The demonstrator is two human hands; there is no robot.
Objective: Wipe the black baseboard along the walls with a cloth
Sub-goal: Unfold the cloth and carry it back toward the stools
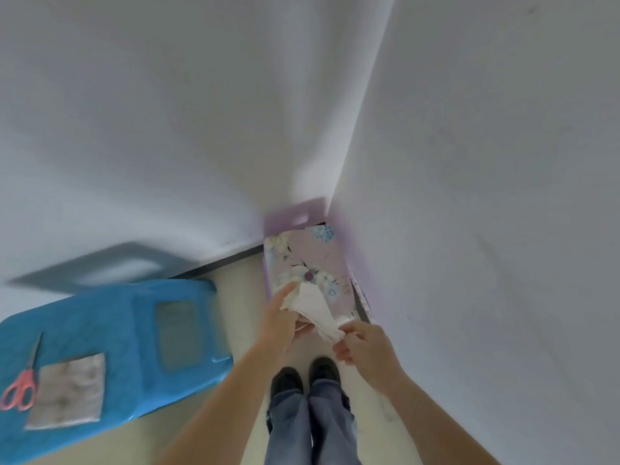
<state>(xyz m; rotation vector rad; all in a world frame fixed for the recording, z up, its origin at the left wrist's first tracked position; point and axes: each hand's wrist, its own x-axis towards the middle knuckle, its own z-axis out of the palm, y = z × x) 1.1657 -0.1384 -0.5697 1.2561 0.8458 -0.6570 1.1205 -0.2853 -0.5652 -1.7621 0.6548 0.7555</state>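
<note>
Cloth (317,313) looks soft & light; L hand (280,322) & R hand (364,347) both pinch it; bunch it up for baseboard (228,260).

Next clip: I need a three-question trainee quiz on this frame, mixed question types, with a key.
1. True or false: both the left hand and the right hand grip the white cloth.
2. Multiple choice: the pink-handled scissors lie on A) the floor, B) the blue stool, C) the floral box.
3. Fill in: the floral box sits in the ____ where the two white walls meet, hiding part of the black baseboard.

Key: 1 true; 2 B; 3 corner.
</note>
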